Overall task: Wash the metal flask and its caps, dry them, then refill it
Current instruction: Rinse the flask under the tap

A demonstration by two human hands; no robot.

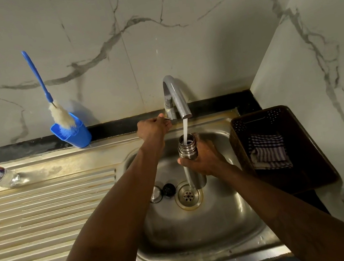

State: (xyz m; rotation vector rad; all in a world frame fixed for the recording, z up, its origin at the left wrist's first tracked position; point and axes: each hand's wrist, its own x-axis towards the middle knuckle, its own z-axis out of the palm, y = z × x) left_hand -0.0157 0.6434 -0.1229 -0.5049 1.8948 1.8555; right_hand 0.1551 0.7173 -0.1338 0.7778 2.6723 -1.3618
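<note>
Marble walls (172, 27) corner your steel sink (227, 223); your right hand (205, 159) grips the metal flask (189, 150) upright over the basin, tap water (186, 130) pouring in; your left hand (154, 128) grips the tap handle (167, 121); caps (168, 190) lie by the drain (188, 194); the basket (315, 174) holds a cloth (269, 152).

Single head-worn wide-angle view: faces forward and down, close above sink (183, 231).
</note>
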